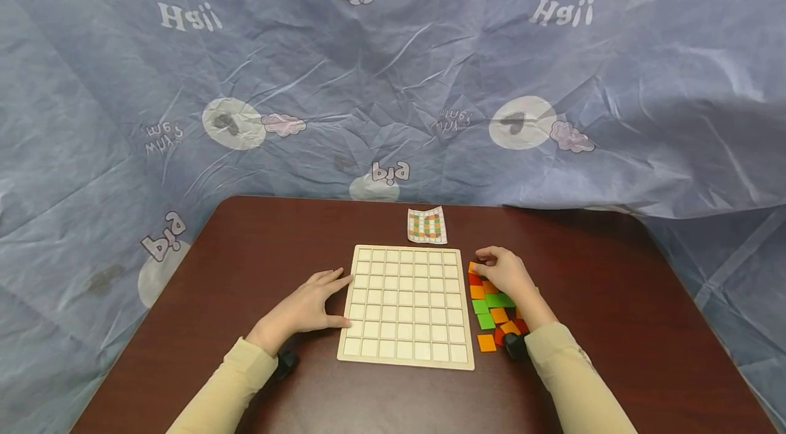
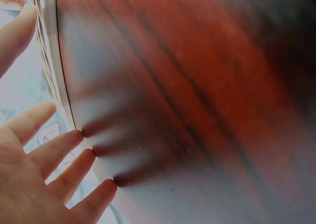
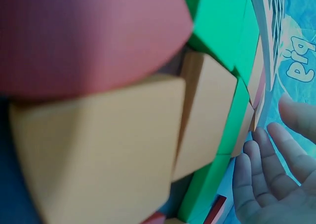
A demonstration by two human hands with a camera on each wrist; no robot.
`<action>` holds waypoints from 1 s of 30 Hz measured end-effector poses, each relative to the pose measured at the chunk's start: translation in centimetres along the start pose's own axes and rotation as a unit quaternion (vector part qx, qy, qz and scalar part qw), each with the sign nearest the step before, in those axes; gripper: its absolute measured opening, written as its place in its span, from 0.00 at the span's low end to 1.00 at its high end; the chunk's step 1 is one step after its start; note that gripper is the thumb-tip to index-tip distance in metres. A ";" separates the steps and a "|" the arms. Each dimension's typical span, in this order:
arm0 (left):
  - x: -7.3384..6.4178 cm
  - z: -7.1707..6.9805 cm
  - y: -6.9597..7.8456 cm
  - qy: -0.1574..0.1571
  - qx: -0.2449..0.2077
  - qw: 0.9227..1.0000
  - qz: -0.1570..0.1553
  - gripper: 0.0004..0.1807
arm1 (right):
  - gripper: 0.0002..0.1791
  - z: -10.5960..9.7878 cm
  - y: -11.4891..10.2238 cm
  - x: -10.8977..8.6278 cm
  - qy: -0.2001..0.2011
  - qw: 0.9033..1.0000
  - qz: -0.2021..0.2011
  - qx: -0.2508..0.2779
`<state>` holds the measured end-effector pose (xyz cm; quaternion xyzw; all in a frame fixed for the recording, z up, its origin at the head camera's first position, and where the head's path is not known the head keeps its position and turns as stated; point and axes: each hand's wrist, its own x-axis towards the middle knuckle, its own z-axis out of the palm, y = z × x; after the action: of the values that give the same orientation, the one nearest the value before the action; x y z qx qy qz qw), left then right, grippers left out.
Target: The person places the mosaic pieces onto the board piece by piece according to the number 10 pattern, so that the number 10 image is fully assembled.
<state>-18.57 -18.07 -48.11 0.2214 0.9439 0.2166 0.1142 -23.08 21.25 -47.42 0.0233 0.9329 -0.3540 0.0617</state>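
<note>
A pale wooden board (image 1: 405, 304) with a grid of square recesses lies flat on the table. My left hand (image 1: 305, 304) is at its left edge, fingers spread, thumb and index finger right at the rim. In the left wrist view the other fingertips (image 2: 101, 184) rest on the tabletop. To the right of the board is a loose cluster of orange, green and red square tiles (image 1: 499, 299). My right hand (image 1: 506, 273) is over the far end of this cluster, fingertips close to an orange tile (image 1: 473, 267). In the right wrist view its thumb stands apart from the loosely bent fingers (image 3: 266, 169).
A small paper sheet (image 1: 427, 226) with a coloured grid pattern lies behind the board. The dark red-brown table (image 1: 295, 229) ends at a grey-blue printed cloth (image 1: 368, 79) hanging behind it. One orange tile (image 1: 486, 343) lies nearest the front, by the board's right edge.
</note>
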 end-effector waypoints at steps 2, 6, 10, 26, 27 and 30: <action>0.1 0.0 0.0 -0.002 0.005 1.000 0.002 0.48 | 0.21 0.0 0.0 0.2 -0.001 1.000 -0.005 -0.009; 0.2 0.0 -0.1 -0.012 0.006 1.000 0.006 0.48 | 0.20 0.1 -0.2 0.4 0.002 1.000 -0.013 -0.021; 0.2 0.1 -0.4 -0.031 -0.009 0.999 0.010 0.49 | 0.19 0.2 -0.3 0.6 0.004 1.000 -0.011 -0.024; 0.0 0.2 -0.5 -0.057 -0.031 0.998 0.013 0.51 | 0.14 0.3 -0.5 0.8 -0.008 0.999 0.024 -0.023; 0.0 0.2 -0.5 -0.057 -0.029 0.998 0.011 0.51 | 0.14 0.3 -0.5 0.8 -0.010 0.999 0.026 -0.020; -0.2 0.3 -0.4 -0.059 -0.027 0.998 0.009 0.51 | 0.13 0.2 -0.4 0.8 -0.013 0.999 0.028 -0.012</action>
<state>-18.50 -18.41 -48.56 0.2392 0.9273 0.2299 0.1733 -23.88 20.86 -47.43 0.0441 0.9353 -0.3411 0.0837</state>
